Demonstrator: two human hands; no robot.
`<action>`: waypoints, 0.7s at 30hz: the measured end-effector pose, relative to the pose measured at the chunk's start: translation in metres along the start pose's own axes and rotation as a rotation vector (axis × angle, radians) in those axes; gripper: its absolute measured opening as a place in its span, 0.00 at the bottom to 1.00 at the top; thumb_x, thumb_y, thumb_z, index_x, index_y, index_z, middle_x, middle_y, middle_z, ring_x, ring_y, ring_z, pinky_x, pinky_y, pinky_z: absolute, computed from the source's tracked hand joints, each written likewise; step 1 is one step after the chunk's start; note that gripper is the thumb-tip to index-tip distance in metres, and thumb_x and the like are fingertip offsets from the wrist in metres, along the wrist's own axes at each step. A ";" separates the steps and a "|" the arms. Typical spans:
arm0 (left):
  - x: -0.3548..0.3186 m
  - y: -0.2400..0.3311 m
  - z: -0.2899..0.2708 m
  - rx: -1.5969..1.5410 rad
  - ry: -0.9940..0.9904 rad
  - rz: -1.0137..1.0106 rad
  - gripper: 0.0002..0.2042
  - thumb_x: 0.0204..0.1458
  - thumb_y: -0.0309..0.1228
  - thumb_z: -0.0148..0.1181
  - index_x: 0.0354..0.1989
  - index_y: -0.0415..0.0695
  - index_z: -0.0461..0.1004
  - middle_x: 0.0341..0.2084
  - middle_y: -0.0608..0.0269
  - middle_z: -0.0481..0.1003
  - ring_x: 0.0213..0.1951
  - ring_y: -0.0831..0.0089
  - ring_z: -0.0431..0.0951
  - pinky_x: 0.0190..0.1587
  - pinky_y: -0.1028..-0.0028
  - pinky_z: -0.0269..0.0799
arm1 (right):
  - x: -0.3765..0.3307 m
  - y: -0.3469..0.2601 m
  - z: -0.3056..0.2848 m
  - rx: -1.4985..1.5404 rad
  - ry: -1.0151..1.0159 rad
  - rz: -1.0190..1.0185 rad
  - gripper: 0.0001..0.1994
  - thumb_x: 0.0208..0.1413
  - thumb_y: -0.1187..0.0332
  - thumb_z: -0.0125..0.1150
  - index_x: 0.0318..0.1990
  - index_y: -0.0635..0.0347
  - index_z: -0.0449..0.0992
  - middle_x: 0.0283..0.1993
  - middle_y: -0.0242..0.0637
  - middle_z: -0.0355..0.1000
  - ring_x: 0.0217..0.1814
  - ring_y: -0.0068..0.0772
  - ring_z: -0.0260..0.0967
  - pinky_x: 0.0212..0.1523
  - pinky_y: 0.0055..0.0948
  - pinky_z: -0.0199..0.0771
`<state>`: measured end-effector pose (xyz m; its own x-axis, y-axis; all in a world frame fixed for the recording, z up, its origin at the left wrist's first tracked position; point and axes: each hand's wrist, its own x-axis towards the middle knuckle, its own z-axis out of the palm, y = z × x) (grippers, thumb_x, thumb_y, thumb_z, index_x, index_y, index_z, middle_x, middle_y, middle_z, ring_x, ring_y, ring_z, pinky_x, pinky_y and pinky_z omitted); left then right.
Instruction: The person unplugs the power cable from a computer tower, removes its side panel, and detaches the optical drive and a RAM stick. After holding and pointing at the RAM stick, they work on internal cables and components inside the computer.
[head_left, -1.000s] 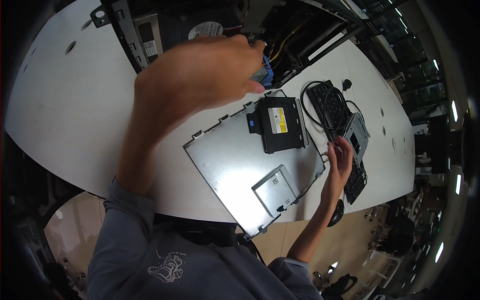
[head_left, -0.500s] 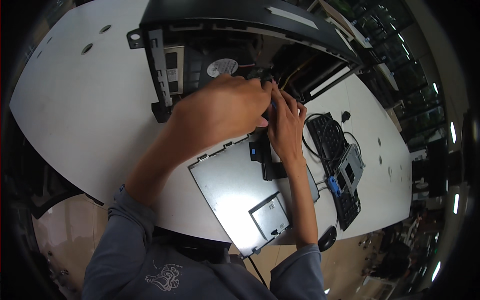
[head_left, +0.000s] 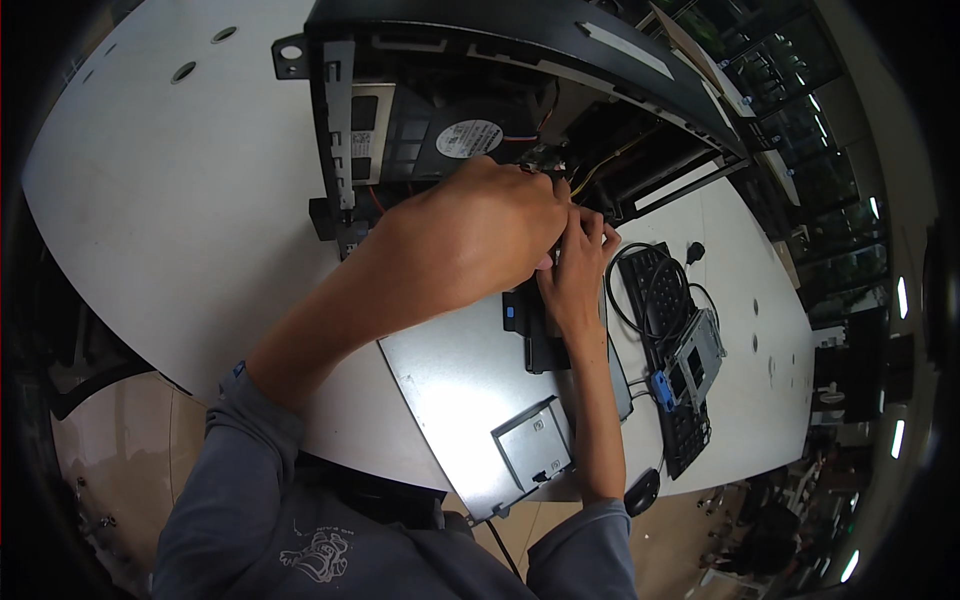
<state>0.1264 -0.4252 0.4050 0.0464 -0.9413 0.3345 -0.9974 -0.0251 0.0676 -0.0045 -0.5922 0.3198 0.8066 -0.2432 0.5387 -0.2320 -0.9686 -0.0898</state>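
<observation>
An open black desktop computer case (head_left: 520, 42) stands at the far side of the desk, with a fan (head_left: 470, 138) bearing a white round label inside. My left hand (head_left: 490, 228) reaches into its near opening, knuckles up, fingers bent and closed. The back of that hand hides the fingertips and whatever they grip. Close against it on the right, my right hand (head_left: 578, 268) has its fingers curled near the case's lower edge. What lies between the two hands is hidden. Below them, a black plastic part (head_left: 545, 352) rests on a silver metal side panel (head_left: 435, 385).
To the right lie a black keyboard (head_left: 688, 430), a coiled black cable (head_left: 612, 285) and a metal bracket (head_left: 697, 352) with a blue-ended connector (head_left: 661, 390). A black mouse (head_left: 643, 492) sits at the desk's near edge. The white desk (head_left: 150, 200) extends leftward.
The whole view has shifted, so the case sits slightly lower and further right. Both hands remain together at the opening, and the right fingers look more bent.
</observation>
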 end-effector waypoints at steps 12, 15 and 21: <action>-0.002 0.002 0.002 -0.006 0.048 0.019 0.28 0.54 0.45 0.63 0.55 0.33 0.71 0.36 0.56 0.78 0.41 0.65 0.81 0.47 0.68 0.73 | 0.001 -0.006 0.001 -0.021 0.026 0.000 0.18 0.65 0.66 0.52 0.60 0.61 0.69 0.70 0.24 0.64 0.49 0.33 0.64 0.58 0.39 0.52; -0.001 0.001 -0.002 -0.009 -0.046 0.014 0.28 0.54 0.45 0.63 0.54 0.32 0.71 0.35 0.56 0.78 0.41 0.64 0.82 0.47 0.68 0.74 | 0.002 -0.009 0.000 -0.024 0.026 -0.005 0.20 0.65 0.65 0.53 0.62 0.61 0.67 0.68 0.26 0.66 0.49 0.33 0.64 0.57 0.39 0.52; 0.004 0.006 -0.003 -0.095 -0.085 -0.011 0.28 0.54 0.45 0.64 0.53 0.31 0.71 0.34 0.56 0.79 0.39 0.63 0.82 0.46 0.69 0.74 | -0.001 -0.002 -0.001 -0.044 -0.039 0.014 0.26 0.64 0.66 0.54 0.69 0.57 0.62 0.57 0.33 0.72 0.50 0.33 0.63 0.57 0.39 0.52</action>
<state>0.1208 -0.4286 0.4092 0.0486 -0.9662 0.2530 -0.9870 -0.0076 0.1605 -0.0056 -0.5903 0.3205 0.8237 -0.2595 0.5042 -0.2665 -0.9620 -0.0597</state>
